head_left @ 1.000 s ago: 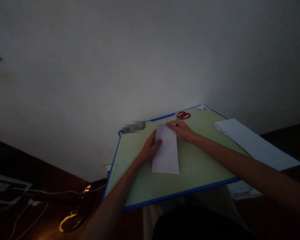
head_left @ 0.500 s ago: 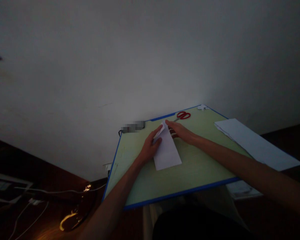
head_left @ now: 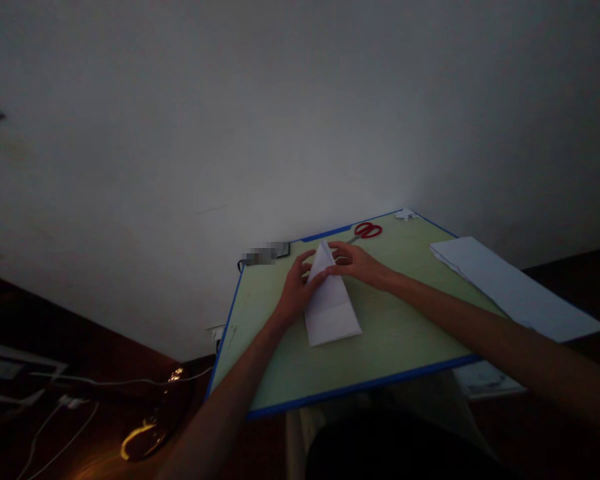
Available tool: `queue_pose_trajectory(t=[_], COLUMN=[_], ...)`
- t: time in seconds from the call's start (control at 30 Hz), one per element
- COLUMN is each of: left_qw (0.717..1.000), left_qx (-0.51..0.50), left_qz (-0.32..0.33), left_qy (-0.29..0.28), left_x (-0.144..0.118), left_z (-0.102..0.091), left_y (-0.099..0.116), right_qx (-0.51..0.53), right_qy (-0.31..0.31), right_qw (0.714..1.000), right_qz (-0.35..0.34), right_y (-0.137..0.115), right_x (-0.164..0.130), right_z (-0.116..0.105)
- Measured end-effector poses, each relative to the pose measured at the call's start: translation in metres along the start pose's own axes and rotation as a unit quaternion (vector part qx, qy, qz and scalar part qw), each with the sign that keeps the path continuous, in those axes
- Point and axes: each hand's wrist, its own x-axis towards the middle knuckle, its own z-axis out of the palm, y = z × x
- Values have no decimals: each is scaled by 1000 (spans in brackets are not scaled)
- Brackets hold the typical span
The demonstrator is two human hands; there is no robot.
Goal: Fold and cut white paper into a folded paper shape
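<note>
A pale green board (head_left: pixel 380 360) with a blue edge sits against a plain white wall in a dim room — red scissors (head_left: pixel 366 231) lie at its far edge, a stack of white sheets (head_left: pixel 510 287) on its right side, cables on the dark floor to the left. The left hand (head_left: pixel 296 290) lies flat, fingers spread, pressing the left flank of a folded white paper (head_left: pixel 330 307). The right hand (head_left: pixel 357 261) rests open on the paper's pointed far end. The paper lies mid-board, between and under both hands.
</note>
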Motion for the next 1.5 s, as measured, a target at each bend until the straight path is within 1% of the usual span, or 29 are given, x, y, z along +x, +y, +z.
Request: queue_pose_trajectory(t=[0.07,0.2,0.27,0.43,0.57,0.67,0.8,0.97,1.03,1.13,1.17,1.23,1.33,1.4,1.5], left_qw=[1000,995,993,995,997,997,997,997,996,991,988,986,987,988,987], left_qx=[-21,-84,-99,-91,-70,-57,-47,-38,-54,-104,-121,-142,-136,-119,-93], left_qz=[-6,-16,-18,-10,20,43,57,72,62,40,34,25,24,33,51], left_qy=[10,53,58,41,25,19,8,1,22,76,86,89,85,96,117], left_x=[1,4,5,4,1,1,-1,-4,-3,1,2,4,5,5,4], left_z=[-1,-4,-5,-6,-5,-5,-4,0,2,3,2,0,-2,-3,-2], left_y=[-1,-5,-6,-7,-7,-7,-6,-1,1,2,2,1,-1,-2,-3], right_qx=[-5,-32,-46,-65,-75,-83,-93,-135,-147,-154,-154,-151,-144,-150,-167], right_qy=[-3,-23,-29,-24,-12,3,27,47,46,23,12,-5,-5,-1,-9], right_qw=[1000,999,998,997,995,994,991,983,980,977,976,977,981,981,978], right_qz=[0,24,23,-25,-61,-72,-88,-116,-128,-147,-150,-149,-130,-121,-128], right_y=[-2,-4,-3,-2,-4,-3,0,-3,-5,-8,-9,-11,-11,-12,-12], right_x=[-1,-2,-2,-2,-4,-4,-5,-8,-9,-10,-10,-11,-10,-10,-9], right_z=[-1,-3,-4,0,4,5,7,8,8,9,10,10,10,9,7])
